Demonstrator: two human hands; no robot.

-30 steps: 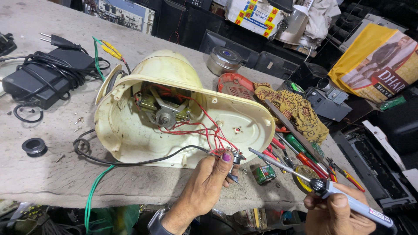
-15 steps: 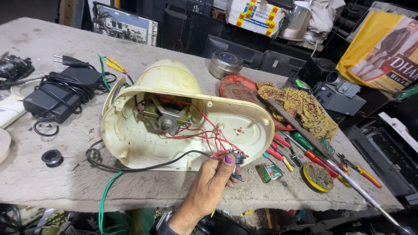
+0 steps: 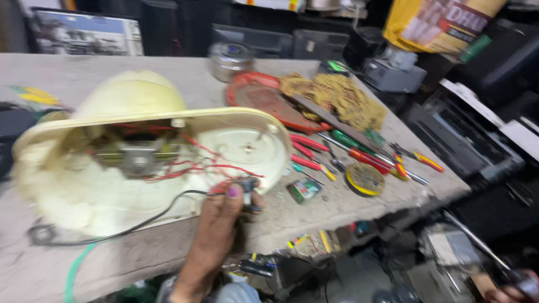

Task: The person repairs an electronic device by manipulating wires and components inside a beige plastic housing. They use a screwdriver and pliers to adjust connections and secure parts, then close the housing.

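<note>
Head view showed the left hand (image 3: 216,224) with fingers pinched on a small dark switch part (image 3: 247,193) wired by red leads at the rim of the opened cream plastic appliance shell (image 3: 140,163). Just right of those fingers lay red-handled pliers (image 3: 307,152) and a round yellow tin (image 3: 365,179). The right hand (image 3: 514,287), blurred at the lower corner, was closed round a thin metal tool (image 3: 477,244).

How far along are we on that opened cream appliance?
Done: the cream housing lies open, motor and red wires bared. In hand: the left hand pinches a small dark part at the wire ends by the rim. The right hand, low at the frame's corner, holds a thin metal tool clear of the bench. Left: the housing is not closed.
</note>
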